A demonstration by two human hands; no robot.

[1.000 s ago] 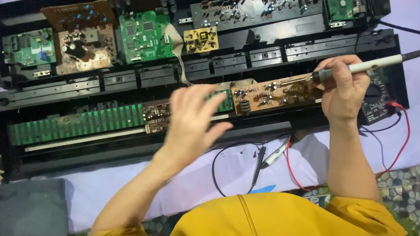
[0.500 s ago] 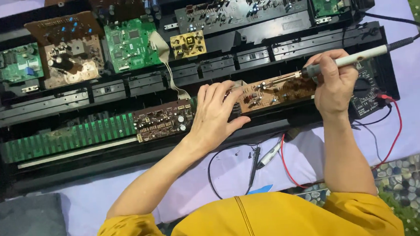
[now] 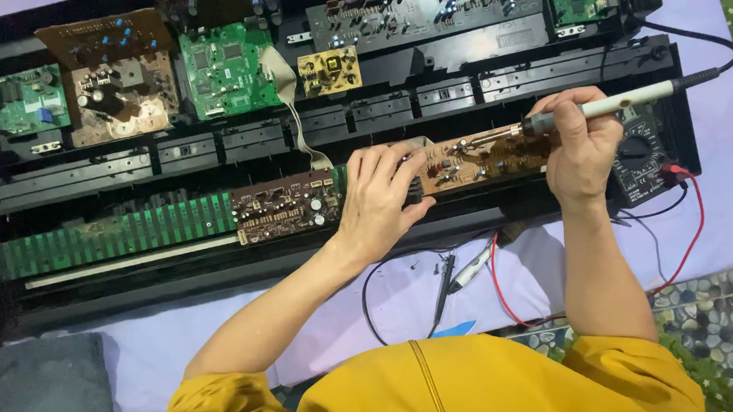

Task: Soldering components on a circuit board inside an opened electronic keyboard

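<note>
An opened black electronic keyboard case (image 3: 130,274) lies across a pale cloth, its circuit boards exposed. My right hand (image 3: 582,152) grips a soldering iron (image 3: 609,105) with a white handle, its tip resting on a tan circuit board (image 3: 483,156). My left hand (image 3: 379,196) lies flat with fingers spread on the left end of that board, next to a dark brown board (image 3: 285,207). A long green strip board (image 3: 119,236) runs to the left inside the case.
Green, brown and yellow boards (image 3: 223,61) sit in the upper half of the case. A black multimeter (image 3: 643,161) with red and black leads (image 3: 687,244) lies right of my right hand. Two probes (image 3: 457,275) rest on the cloth. A grey cloth (image 3: 36,397) lies bottom left.
My left hand has come down from a raised, open pose and settled on the tan board's left end. The iron has stayed on the board.
</note>
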